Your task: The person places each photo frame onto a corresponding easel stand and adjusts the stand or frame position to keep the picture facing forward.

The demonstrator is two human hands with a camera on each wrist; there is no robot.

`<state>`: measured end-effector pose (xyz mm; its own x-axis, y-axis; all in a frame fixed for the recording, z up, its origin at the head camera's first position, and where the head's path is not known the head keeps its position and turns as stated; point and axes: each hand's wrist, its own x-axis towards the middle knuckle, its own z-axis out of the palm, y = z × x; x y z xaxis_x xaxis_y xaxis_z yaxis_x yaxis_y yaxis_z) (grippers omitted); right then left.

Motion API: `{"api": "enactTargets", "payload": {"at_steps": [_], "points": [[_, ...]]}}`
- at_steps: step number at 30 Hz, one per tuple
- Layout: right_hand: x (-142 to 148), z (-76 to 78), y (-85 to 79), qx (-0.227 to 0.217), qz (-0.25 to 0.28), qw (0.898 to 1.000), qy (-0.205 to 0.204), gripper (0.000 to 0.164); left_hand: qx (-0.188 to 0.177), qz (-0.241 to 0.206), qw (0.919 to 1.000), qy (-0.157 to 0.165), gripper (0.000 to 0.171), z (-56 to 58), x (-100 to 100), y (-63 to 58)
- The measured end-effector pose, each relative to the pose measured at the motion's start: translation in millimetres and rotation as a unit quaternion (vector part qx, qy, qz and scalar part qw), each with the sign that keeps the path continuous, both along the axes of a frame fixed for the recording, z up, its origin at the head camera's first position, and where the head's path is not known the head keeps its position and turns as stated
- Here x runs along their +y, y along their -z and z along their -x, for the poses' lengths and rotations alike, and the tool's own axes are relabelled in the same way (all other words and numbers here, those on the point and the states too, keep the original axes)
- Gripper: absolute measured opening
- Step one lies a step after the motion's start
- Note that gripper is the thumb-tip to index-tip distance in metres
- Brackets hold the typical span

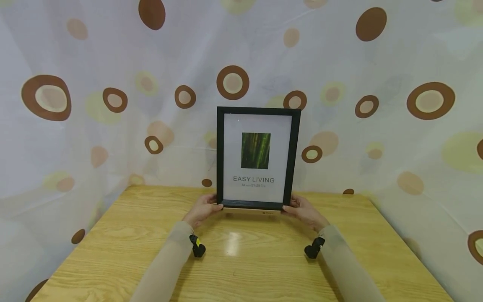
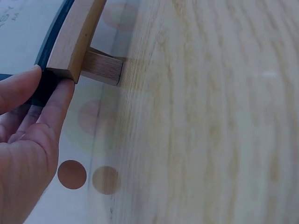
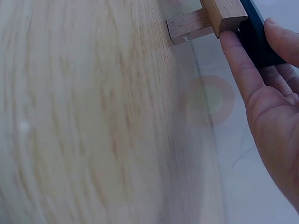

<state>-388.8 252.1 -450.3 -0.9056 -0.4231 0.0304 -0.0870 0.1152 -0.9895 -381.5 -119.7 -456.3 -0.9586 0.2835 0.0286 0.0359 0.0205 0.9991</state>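
Note:
A black picture frame (image 1: 255,151) stands upright, leaning slightly back, with a green bamboo print and the words "EASY LIVING" facing me. Its lower edge sits on a light wooden stand (image 1: 252,211), whose short leg (image 2: 102,67) reaches the tabletop in the left wrist view. My left hand (image 1: 203,209) grips the bottom left corner, thumb on the front, fingers behind. At the bottom right corner my right hand (image 1: 303,212) holds on likewise. In the right wrist view, its index finger touches the end of the stand's wooden bar (image 3: 229,16).
The wood-grain table (image 1: 234,272) stretches out under both forearms. Behind it and along both sides hangs a white curtain (image 1: 256,50) with brown, pink and yellow dots. A small black camera (image 1: 198,246) is worn at the left wrist, another (image 1: 314,248) at the right.

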Motion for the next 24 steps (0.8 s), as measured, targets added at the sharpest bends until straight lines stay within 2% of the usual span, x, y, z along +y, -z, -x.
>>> {"api": "enactTargets", "payload": {"at_steps": [7,15,24], "points": [[1.8,-0.1,1.2,0.001,0.012,1.000,-0.014,0.070,0.000,0.001,1.0000,0.007,0.059,-0.4,-0.3,0.6],[1.9,-0.8,1.8,-0.006,0.005,1.000,0.002,0.072,0.002,0.002,0.9999,0.016,0.059,-0.8,-1.2,1.0],[-1.2,1.5,2.8,-0.010,0.013,1.000,0.011,0.071,-0.004,0.005,1.0000,0.004,0.060,-0.9,0.7,-1.3]]}}
